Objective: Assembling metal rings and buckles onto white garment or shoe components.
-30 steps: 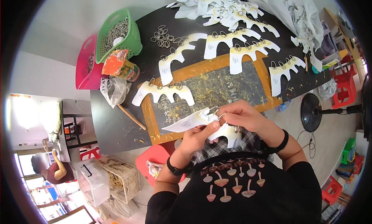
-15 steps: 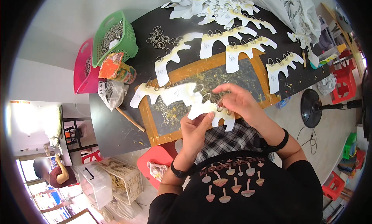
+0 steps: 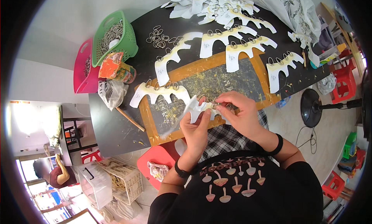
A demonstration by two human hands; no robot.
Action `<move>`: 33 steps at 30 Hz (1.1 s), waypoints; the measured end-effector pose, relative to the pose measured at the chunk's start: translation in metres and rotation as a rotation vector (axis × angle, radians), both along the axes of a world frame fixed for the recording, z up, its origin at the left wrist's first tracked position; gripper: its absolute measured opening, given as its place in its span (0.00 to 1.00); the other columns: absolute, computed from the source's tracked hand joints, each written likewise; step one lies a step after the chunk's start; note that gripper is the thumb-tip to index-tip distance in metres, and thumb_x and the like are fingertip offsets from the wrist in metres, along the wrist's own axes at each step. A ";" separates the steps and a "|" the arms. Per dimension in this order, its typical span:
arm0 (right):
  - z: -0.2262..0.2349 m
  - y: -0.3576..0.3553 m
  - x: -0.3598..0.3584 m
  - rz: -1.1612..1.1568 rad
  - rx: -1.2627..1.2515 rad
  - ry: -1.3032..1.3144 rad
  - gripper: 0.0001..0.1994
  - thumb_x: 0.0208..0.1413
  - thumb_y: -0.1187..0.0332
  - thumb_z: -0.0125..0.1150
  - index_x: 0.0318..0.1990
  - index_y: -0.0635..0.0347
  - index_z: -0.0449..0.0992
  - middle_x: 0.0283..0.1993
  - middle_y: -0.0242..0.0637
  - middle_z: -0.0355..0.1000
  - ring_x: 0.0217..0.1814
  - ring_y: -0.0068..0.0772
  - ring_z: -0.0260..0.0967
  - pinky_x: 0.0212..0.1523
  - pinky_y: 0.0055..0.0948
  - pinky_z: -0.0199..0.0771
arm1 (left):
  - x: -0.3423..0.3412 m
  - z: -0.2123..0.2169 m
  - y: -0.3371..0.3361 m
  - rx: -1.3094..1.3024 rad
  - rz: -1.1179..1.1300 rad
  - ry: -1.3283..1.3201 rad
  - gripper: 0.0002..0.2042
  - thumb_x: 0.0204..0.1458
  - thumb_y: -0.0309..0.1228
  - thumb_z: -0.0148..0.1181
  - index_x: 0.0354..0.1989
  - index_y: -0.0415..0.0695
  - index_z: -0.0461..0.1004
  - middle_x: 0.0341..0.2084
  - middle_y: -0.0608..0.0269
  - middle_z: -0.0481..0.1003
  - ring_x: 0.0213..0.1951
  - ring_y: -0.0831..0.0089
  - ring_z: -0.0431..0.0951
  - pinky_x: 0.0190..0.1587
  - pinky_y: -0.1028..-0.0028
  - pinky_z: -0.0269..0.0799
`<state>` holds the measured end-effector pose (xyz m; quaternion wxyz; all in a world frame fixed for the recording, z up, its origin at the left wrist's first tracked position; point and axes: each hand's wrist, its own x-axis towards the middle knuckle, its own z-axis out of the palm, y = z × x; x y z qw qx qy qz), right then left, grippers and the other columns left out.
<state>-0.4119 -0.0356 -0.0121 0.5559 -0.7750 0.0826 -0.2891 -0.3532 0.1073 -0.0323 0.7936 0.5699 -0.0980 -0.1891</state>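
My left hand point(image 3: 195, 128) pinches a white, scalloped piece of fabric or sheet point(image 3: 196, 112) between thumb and fingers, over the near edge of the wood-framed board point(image 3: 255, 67). A metal ring stands at the piece's yellowish edge. My right hand point(image 3: 241, 111) is closed on another oval metal ring point(image 3: 214, 103) at that same edge; whether the ring is fixed there I cannot tell. Just left of my hands lies a similar white piece point(image 3: 144, 97) with several rings along its top. More such ringed pieces point(image 3: 162, 66) lie beyond and to the right.
Loose rings point(image 3: 158, 38) lie on the black table point(image 3: 112, 127), near a green basket point(image 3: 133, 46) of rings and a pink basket point(image 3: 79, 78). An orange-topped can point(image 3: 126, 73) and a wooden stick point(image 3: 131, 120) are at left. White pieces point(image 3: 217, 9) are heaped at the back.
The piece in my left hand has turned and drawn in toward me, its left part now tilted and blurred, uncovering the piece on the board. My right fingers have closed on a ring.
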 end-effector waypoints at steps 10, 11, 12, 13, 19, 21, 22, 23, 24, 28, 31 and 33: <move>0.010 0.002 -0.002 -0.001 -0.006 0.147 0.08 0.48 0.79 0.67 0.38 0.65 0.80 0.40 0.43 0.78 0.38 0.33 0.77 0.36 0.26 0.75 | -0.005 -0.004 -0.006 -0.093 0.024 0.056 0.28 0.55 0.11 0.52 0.65 0.37 0.55 0.62 0.54 0.63 0.63 0.68 0.65 0.58 0.72 0.67; 0.010 0.001 -0.001 0.021 -0.018 0.130 0.07 0.49 0.79 0.67 0.37 0.65 0.80 0.40 0.42 0.77 0.37 0.33 0.77 0.35 0.26 0.75 | -0.006 -0.004 -0.007 -0.129 0.006 0.058 0.28 0.56 0.13 0.52 0.66 0.37 0.55 0.62 0.54 0.63 0.63 0.68 0.65 0.59 0.72 0.66; 0.010 -0.001 -0.001 0.045 -0.030 0.114 0.06 0.49 0.79 0.67 0.35 0.65 0.79 0.40 0.42 0.77 0.36 0.32 0.77 0.34 0.26 0.75 | -0.007 -0.003 -0.007 -0.165 -0.011 0.061 0.28 0.56 0.14 0.53 0.66 0.38 0.55 0.62 0.55 0.62 0.64 0.67 0.64 0.59 0.73 0.65; 0.009 -0.002 -0.001 0.046 -0.030 0.115 0.06 0.49 0.79 0.67 0.35 0.65 0.79 0.40 0.42 0.77 0.36 0.32 0.77 0.34 0.26 0.75 | -0.007 -0.003 -0.004 -0.165 -0.009 0.062 0.28 0.56 0.14 0.53 0.66 0.38 0.55 0.62 0.55 0.62 0.64 0.67 0.64 0.59 0.73 0.65; 0.019 -0.019 0.004 0.209 -0.195 0.111 0.04 0.50 0.78 0.62 0.33 0.65 0.74 0.34 0.39 0.70 0.31 0.43 0.71 0.31 0.34 0.71 | -0.016 0.015 0.007 -0.027 -0.083 0.017 0.27 0.62 0.44 0.53 0.63 0.38 0.58 0.57 0.56 0.65 0.66 0.54 0.60 0.62 0.58 0.62; 0.017 -0.030 0.009 0.369 -0.423 0.269 0.04 0.50 0.76 0.62 0.33 0.61 0.75 0.33 0.35 0.68 0.36 0.38 0.69 0.37 0.34 0.70 | -0.015 0.005 0.020 -0.124 0.064 0.100 0.26 0.62 0.44 0.53 0.61 0.39 0.59 0.56 0.55 0.66 0.64 0.55 0.62 0.62 0.59 0.62; 0.012 -0.032 0.012 0.373 -0.424 0.272 0.04 0.50 0.76 0.62 0.33 0.61 0.75 0.33 0.35 0.68 0.36 0.38 0.69 0.37 0.34 0.70 | -0.013 0.005 0.021 -0.224 0.200 0.177 0.25 0.62 0.45 0.52 0.60 0.39 0.60 0.56 0.55 0.66 0.63 0.56 0.64 0.62 0.59 0.63; 0.003 -0.033 0.016 0.358 -0.527 0.214 0.02 0.51 0.74 0.60 0.32 0.60 0.74 0.33 0.34 0.67 0.38 0.39 0.67 0.40 0.35 0.66 | -0.015 0.005 0.021 -0.177 0.318 0.088 0.25 0.62 0.45 0.51 0.60 0.39 0.60 0.55 0.53 0.66 0.59 0.57 0.66 0.64 0.58 0.58; -0.002 -0.033 0.017 0.342 -0.630 0.155 0.01 0.51 0.73 0.59 0.30 0.59 0.74 0.33 0.34 0.67 0.40 0.39 0.65 0.43 0.37 0.63 | -0.013 0.006 0.023 -0.178 0.321 0.091 0.25 0.62 0.45 0.51 0.60 0.39 0.60 0.55 0.53 0.66 0.59 0.57 0.66 0.64 0.58 0.58; -0.002 -0.035 0.013 0.338 -0.737 0.213 0.01 0.49 0.73 0.60 0.29 0.56 0.74 0.35 0.31 0.67 0.44 0.35 0.63 0.47 0.35 0.59 | -0.004 0.035 0.024 0.179 0.719 -0.948 0.23 0.53 0.31 0.62 0.55 0.38 0.63 0.54 0.51 0.68 0.57 0.56 0.68 0.67 0.54 0.47; -0.004 -0.035 0.012 0.348 -0.773 0.190 0.02 0.48 0.72 0.60 0.30 0.56 0.74 0.35 0.29 0.66 0.43 0.33 0.62 0.47 0.34 0.59 | -0.004 0.052 0.014 0.891 0.039 -1.250 0.25 0.45 0.23 0.65 0.53 0.38 0.64 0.50 0.53 0.71 0.55 0.53 0.70 0.68 0.50 0.47; -0.012 -0.033 0.013 0.311 -0.740 0.102 0.04 0.48 0.71 0.60 0.32 0.56 0.75 0.34 0.29 0.66 0.42 0.34 0.63 0.46 0.34 0.59 | 0.010 0.026 -0.005 0.763 -0.189 -1.133 0.25 0.43 0.19 0.65 0.51 0.39 0.65 0.46 0.56 0.74 0.54 0.49 0.71 0.67 0.45 0.48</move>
